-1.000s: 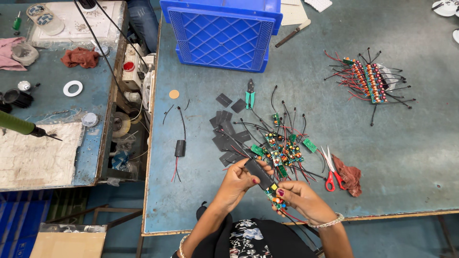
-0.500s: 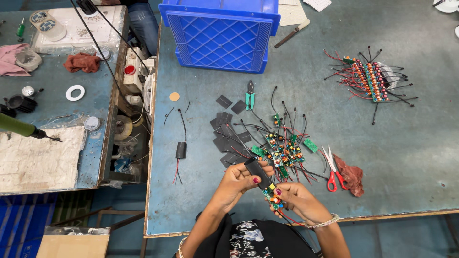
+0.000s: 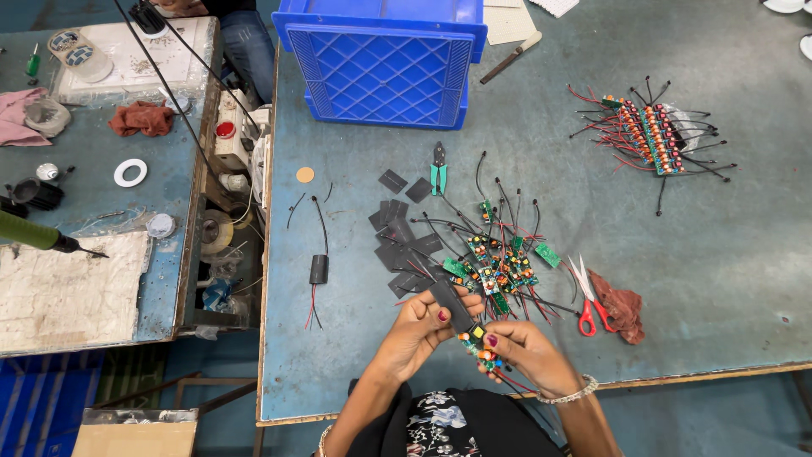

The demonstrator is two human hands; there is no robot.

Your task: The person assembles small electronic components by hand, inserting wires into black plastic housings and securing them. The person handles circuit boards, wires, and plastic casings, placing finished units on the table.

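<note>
Left hand [image 3: 420, 326] pinches a black sleeve [image 3: 450, 303]; right hand [image 3: 523, 351] grips a circuit board [image 3: 475, 343], sleeve seemingly partway on; unsleeved boards [image 3: 499, 262] heaped at twelve o'clock; one finished unit [image 3: 318, 269] at ten.

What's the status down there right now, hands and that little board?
Left hand shut on black sleeve. Right hand shut on small circuit board, sleeve end at the board. Loose boards pile just beyond, red scissors right.

Right hand [image 3: 524, 354] covers most of the small circuit board [image 3: 479, 345]; component detail is too small to resolve. Blue crate [image 3: 385, 59] is cropped by the top edge.
</note>
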